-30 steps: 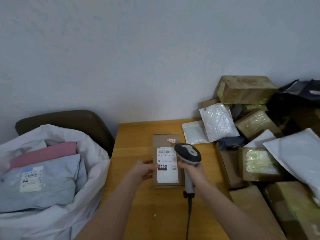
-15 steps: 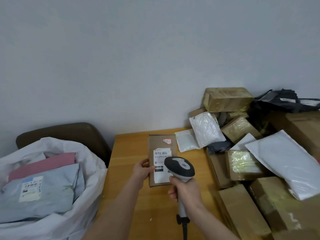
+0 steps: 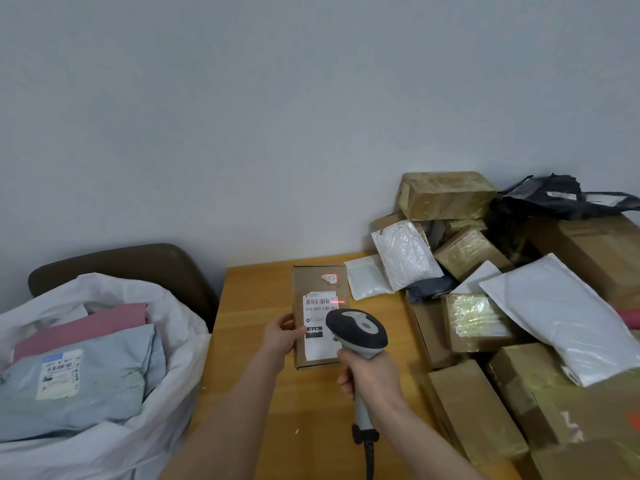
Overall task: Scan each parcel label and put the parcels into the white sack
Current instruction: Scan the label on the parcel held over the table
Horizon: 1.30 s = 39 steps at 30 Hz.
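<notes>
**A:** Two hands work on one box (image 3: 318,280). We see it on the table (image 3: 256,341), toward the back edge, with its label (image 3: 320,308) facing up. Whether its near end rests on the wood we cannot tell.

**B:** We note the left hand (image 3: 282,337) gripping the box's left edge, thumb on top beside the label. The fingers beneath are hidden.

**A:** The right hand (image 3: 372,375) is wrapped round the handle of the scanner (image 3: 356,332). The scanner's dark head hangs over the label's right side and covers part of it. A cable (image 3: 370,459) runs from the handle toward the front edge.

**B:** We mark a short red line (image 3: 337,301) at the right end of the barcode, near the label's top. A small torn sticker (image 3: 329,278) sits nearer the box's far end.

**A:** Off the table's left edge stands the sack (image 3: 166,341), mouth open. We count two parcels showing in it: a grey mailer (image 3: 97,372) with its own label and a pink mailer (image 3: 86,327) behind it.

**B:** Behind the sack we see a brown chair (image 3: 131,261) against the wall.

**A:** Along the right edge lies a pile (image 3: 478,410) of brown boxes, several in shiny tape. A large white mailer (image 3: 561,317) lies on top and a black bag (image 3: 554,199) at the back. The held box lies apart from the pile, and a small white pouch (image 3: 365,277) lies just beside its far right corner.
</notes>
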Each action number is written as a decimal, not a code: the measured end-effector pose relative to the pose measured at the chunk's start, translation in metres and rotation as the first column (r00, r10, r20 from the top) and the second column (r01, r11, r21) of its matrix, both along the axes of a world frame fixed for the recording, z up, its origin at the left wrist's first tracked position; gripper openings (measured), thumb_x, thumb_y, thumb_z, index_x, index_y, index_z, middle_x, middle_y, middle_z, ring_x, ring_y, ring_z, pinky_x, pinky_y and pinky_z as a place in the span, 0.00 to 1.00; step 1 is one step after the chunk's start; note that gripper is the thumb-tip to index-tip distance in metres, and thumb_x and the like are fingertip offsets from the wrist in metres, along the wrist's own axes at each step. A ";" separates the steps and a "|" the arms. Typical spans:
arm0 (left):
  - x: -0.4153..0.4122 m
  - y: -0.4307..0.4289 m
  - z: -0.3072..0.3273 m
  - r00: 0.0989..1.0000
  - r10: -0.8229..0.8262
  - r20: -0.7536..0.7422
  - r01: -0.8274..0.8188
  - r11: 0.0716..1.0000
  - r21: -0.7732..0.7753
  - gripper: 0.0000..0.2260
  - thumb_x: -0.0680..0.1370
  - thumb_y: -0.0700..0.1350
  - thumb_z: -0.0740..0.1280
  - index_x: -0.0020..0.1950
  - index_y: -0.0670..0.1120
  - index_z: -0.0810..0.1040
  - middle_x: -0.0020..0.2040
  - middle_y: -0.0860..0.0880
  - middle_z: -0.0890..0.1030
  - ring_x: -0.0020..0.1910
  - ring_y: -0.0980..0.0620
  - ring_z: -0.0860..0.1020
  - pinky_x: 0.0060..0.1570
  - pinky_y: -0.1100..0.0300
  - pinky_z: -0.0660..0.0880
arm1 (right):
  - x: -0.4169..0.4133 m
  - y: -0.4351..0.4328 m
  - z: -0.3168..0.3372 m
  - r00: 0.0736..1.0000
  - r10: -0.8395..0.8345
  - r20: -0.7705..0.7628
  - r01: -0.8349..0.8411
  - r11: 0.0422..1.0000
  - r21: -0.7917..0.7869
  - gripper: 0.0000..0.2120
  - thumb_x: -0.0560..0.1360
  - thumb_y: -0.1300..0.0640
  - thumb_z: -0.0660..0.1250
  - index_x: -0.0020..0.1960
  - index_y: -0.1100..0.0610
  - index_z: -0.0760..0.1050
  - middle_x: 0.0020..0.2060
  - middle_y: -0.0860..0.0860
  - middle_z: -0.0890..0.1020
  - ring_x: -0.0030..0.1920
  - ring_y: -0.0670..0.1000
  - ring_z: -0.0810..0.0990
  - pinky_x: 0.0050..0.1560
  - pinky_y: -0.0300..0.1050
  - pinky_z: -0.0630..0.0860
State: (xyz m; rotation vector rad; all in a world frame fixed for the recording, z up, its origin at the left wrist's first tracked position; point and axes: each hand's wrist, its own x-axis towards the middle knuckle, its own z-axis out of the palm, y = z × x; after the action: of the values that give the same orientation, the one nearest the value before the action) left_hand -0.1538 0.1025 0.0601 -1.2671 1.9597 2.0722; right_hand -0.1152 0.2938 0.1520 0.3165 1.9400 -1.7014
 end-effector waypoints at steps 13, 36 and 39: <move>0.025 0.013 0.014 0.999 0.041 -0.036 -0.042 0.999 -0.034 0.23 0.75 0.33 0.69 0.70 0.40 0.69 0.53 0.44 0.80 0.51 0.46 0.79 0.50 0.54 0.76 | 0.015 0.013 0.007 0.999 0.051 0.002 -0.051 0.999 -0.010 0.07 0.72 0.61 0.69 0.38 0.64 0.79 0.26 0.55 0.79 0.25 0.51 0.75 0.31 0.43 0.73; 0.159 -0.218 0.055 0.911 0.402 -0.096 -0.413 0.895 -0.170 0.20 0.75 0.41 0.70 0.65 0.43 0.70 0.58 0.41 0.79 0.55 0.43 0.79 0.55 0.46 0.78 | 0.034 -0.243 0.014 0.937 0.346 -0.055 -0.351 0.926 -0.140 0.07 0.74 0.61 0.70 0.45 0.66 0.78 0.33 0.59 0.82 0.29 0.53 0.78 0.31 0.43 0.76; 0.178 -0.301 0.054 0.899 0.432 -0.069 -0.437 0.874 -0.212 0.21 0.76 0.43 0.70 0.67 0.44 0.71 0.58 0.41 0.79 0.55 0.44 0.79 0.55 0.47 0.78 | 0.044 -0.320 0.008 0.925 0.378 -0.027 -0.378 0.916 -0.135 0.06 0.75 0.61 0.70 0.42 0.64 0.78 0.32 0.58 0.82 0.31 0.53 0.78 0.35 0.45 0.76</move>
State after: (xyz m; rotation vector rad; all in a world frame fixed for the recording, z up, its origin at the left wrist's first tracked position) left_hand 0.0244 -0.1988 0.1143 -1.8981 2.1218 2.0781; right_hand -0.0715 -0.0265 0.1597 -0.1084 1.7342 -1.5616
